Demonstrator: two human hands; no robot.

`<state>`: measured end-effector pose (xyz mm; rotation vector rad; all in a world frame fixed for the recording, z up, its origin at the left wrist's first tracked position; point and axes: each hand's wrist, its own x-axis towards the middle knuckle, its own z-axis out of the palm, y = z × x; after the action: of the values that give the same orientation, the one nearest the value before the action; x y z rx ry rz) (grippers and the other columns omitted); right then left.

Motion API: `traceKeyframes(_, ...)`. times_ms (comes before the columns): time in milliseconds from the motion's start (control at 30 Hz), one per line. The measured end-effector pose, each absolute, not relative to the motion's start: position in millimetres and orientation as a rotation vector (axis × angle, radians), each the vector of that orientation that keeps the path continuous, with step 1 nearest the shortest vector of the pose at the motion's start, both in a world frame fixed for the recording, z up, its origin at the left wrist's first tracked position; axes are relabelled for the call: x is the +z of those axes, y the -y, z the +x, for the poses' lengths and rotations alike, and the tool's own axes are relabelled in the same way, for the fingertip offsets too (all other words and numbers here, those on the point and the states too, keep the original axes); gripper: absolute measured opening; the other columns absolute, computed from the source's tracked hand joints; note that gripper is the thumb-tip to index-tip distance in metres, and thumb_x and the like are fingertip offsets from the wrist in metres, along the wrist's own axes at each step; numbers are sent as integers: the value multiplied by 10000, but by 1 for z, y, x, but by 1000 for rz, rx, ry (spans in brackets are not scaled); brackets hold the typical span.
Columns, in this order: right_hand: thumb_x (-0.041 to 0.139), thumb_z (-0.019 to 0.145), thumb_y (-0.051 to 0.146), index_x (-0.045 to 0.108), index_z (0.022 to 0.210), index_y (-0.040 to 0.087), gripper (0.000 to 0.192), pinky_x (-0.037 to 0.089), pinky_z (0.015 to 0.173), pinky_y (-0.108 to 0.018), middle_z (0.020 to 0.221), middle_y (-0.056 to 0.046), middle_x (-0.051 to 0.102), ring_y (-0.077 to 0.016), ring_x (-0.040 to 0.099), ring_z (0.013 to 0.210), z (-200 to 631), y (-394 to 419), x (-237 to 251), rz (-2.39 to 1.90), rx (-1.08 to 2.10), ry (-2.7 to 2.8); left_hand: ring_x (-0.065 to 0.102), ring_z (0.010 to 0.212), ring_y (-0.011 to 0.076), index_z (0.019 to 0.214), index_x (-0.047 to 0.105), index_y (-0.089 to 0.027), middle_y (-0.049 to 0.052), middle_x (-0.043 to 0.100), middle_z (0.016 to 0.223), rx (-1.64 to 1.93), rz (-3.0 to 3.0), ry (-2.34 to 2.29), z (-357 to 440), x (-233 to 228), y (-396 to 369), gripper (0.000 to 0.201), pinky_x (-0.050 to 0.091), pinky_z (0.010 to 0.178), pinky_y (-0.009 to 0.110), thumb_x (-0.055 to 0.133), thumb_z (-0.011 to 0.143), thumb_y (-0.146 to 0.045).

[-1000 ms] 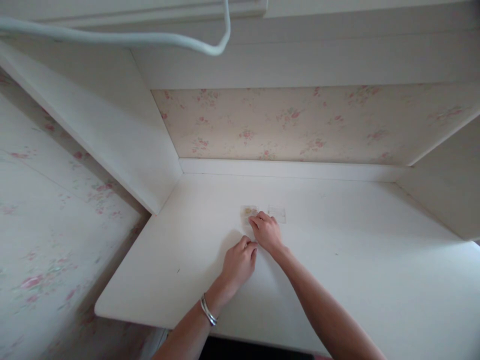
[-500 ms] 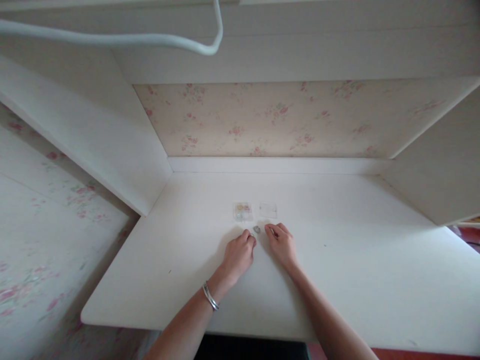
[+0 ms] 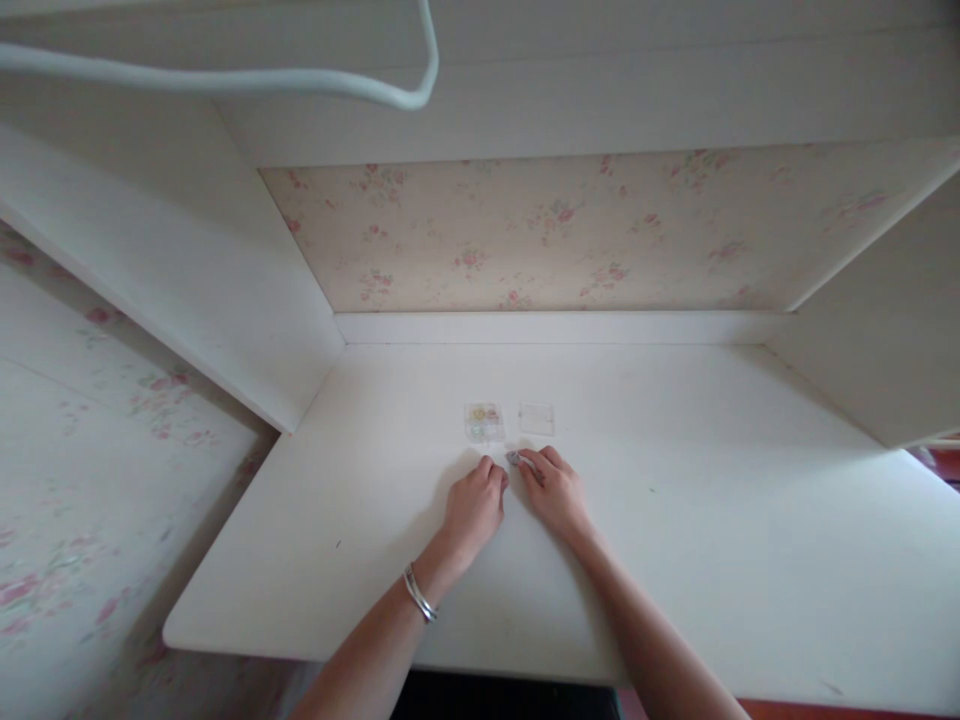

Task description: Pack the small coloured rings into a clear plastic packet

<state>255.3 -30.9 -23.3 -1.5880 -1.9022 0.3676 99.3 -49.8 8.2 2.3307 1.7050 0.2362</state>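
My left hand [image 3: 478,500] rests on the white desk with its fingers curled in a pinch; whatever they hold, if anything, is hidden. My right hand [image 3: 556,490] is close beside it on the right, fingers bent, fingertips at a small grey clump [image 3: 513,457]. What lies between the right fingers is too small to make out. Just behind the hands lies a small clear plastic box [image 3: 484,436] with yellowish, reddish and greenish bits inside. To its right is a flat clear plastic piece [image 3: 537,419], like a lid.
The white desk [image 3: 712,520] has side panels left and right and a low back ledge [image 3: 562,327]. A white bent tube [image 3: 300,82] hangs across the upper left. Tiny specks lie on the desktop to either side.
My right hand has moved left, bringing its fingertips to the grey clump. My left hand has shifted only slightly. The view has tilted a little.
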Motion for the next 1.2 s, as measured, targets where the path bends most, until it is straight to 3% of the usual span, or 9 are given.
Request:
traceKeyframes(233,407,926,320,590,1157,306,295,379,716,-256,905,-25,604,-130,567,745,251,29,-19,-1664,224,2105,590,824,146,960,538,-207,49,547,990,266,2326,-1713,95,6,46,211,449,685,243,328,945,-230)
traceKeyframes(667,409,922,298,662,1025,279,274,403,686,-233,858,-28,598,-127,563,726,252,24,-26,-1608,233,2062,585,848,139,985,558,-213,42,547,1041,400,2209,-1972,77,20,-12,200,445,689,232,369,940,-262)
traceKeyframes(933,390,928,308,666,989,258,288,435,689,-224,854,-28,593,-126,578,739,253,25,-25,-1549,335,1969,587,827,133,1017,581,-238,37,553,1046,403,2228,-1936,74,13,-4,270,445,681,229,323,954,-287)
traceKeyframes(1200,408,905,355,679,952,235,300,453,677,-247,846,-39,600,-133,576,721,255,23,-27,-1514,453,1754,590,861,129,979,607,-232,31,574,1029,437,2218,-1851,69,9,2,222,451,725,224,393,936,-272)
